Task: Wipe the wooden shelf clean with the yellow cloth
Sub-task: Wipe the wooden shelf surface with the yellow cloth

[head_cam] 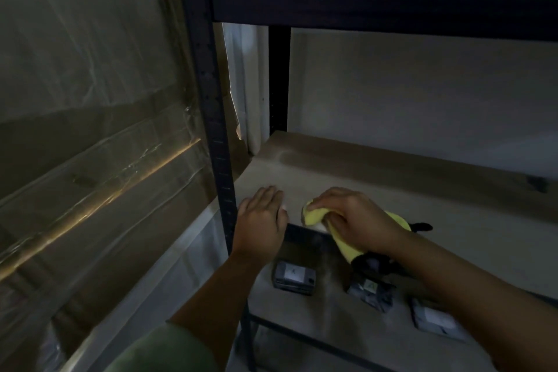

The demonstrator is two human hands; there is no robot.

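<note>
Left hand (262, 214): flat, fingers straight, resting on wooden shelf (377, 190), lower centre.
Right hand (353, 217): grips bunched yellow cloth (315, 216) on shelf.

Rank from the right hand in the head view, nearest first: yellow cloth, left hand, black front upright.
1. yellow cloth: gripped in the right hand, at the wooden shelf's front edge.
2. left hand: to the left, flat on the shelf's front corner.
3. black front upright: farthest left, past the left hand.
</note>
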